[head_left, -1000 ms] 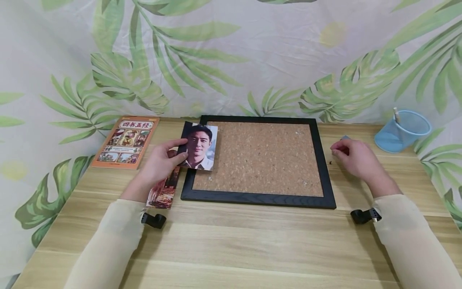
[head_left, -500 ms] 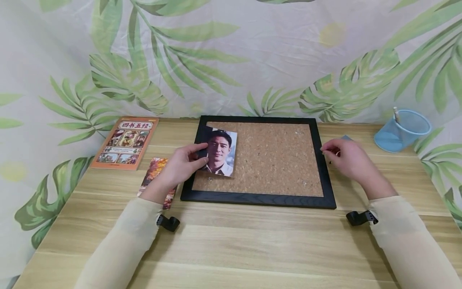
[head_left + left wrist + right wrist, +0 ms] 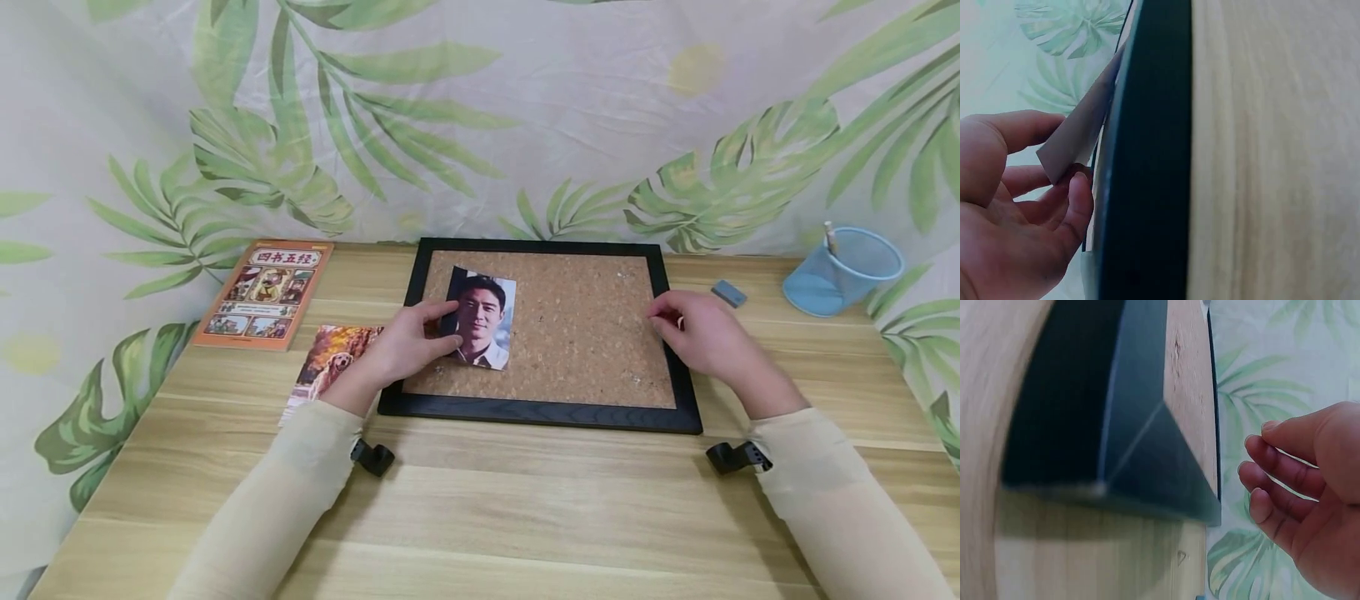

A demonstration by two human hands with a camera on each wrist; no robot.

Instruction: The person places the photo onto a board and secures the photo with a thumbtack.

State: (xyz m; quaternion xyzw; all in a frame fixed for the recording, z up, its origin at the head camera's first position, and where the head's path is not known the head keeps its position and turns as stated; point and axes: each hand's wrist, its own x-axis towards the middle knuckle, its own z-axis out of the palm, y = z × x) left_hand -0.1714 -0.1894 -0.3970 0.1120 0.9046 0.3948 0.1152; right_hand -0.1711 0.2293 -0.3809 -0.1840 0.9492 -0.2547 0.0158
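Note:
My left hand point(image 3: 415, 343) pinches the left edge of a portrait photo point(image 3: 487, 312), fingers on one side and thumb on the other. It is held over the left part of a black-framed corkboard point(image 3: 585, 333). In the left wrist view the photo point(image 3: 1079, 137) tilts, its held edge raised above the board frame point(image 3: 1147, 150). My right hand point(image 3: 701, 333) is over the board's right frame edge. Thumb and index fingertip meet in the right wrist view, the other fingers point(image 3: 1272, 506) curled; I cannot tell whether something tiny sits between them.
A dog photo point(image 3: 330, 362) lies left of the board, partly under the left forearm. Farther left is an orange comic-style book point(image 3: 262, 292). A small blue-grey block point(image 3: 729, 292) and a blue mesh pen cup point(image 3: 825, 283) stand right of the board. A patterned cloth hangs behind the table.
My left hand has carried the portrait photo rightward, from the board's left frame edge to over the cork. The right hand has moved left to the board's right edge, uncovering the small block.

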